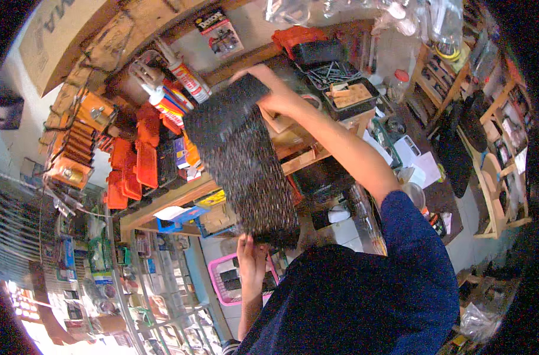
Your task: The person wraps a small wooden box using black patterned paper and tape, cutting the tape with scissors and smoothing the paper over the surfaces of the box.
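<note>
A long black tray [227,111] slants across the middle of the view between my two hands. Small glinting pieces seem to fill most of its length, but blur hides what they are. My right hand [271,95] reaches out on a stretched arm and grips the far end. Closer to my body, my left hand [251,262] holds the near end, its fingertips at the edge and its thumb not clearly seen. Below the tray stands a wooden shelf unit [303,162], partly covered by it.
Orange-red plastic bins [146,164] and sealant tubes [189,82] stand to the left. At the back right are a tray of long metal fasteners [329,73] and a tray with wood pieces [351,95]. A pink basket [214,284] sits low, beside glass shelving [141,275].
</note>
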Tool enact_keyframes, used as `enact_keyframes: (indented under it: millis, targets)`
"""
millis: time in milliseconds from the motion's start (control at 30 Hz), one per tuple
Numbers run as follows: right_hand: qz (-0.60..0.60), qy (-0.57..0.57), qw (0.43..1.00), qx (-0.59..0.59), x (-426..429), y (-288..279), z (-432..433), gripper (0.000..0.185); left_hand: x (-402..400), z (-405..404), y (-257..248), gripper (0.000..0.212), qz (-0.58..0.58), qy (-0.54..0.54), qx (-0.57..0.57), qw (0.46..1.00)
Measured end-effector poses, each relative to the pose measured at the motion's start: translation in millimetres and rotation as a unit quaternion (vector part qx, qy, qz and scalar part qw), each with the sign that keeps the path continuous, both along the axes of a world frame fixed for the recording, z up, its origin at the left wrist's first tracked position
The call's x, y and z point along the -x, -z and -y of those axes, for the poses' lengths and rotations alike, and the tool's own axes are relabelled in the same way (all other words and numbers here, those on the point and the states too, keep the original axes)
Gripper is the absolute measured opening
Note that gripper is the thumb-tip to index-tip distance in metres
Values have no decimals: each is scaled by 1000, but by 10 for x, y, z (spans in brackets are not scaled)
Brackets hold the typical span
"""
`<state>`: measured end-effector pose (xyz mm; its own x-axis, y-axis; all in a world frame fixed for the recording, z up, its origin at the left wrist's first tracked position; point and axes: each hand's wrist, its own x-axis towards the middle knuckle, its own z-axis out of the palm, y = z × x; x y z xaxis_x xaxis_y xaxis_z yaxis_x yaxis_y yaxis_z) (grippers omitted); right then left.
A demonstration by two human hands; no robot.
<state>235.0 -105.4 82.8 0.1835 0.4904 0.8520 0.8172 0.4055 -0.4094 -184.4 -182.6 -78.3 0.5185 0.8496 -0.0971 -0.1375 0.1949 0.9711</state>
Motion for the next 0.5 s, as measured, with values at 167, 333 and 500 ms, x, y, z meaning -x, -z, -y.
enact_keyframes:
  millis: [167,333,500]
  targets:
    - [-43,272,915,294,-185,-530,-528,66,-719,-433,-331,17,27,95,-140,985]
    - [-109,192,939,263,-438,-758,-569,74,-1075,-771,-225,23,199,63,88,974]
    - [-120,159,960,198,-165,-466,238,61,-1058,-1010,88,28,205,67,98,972]
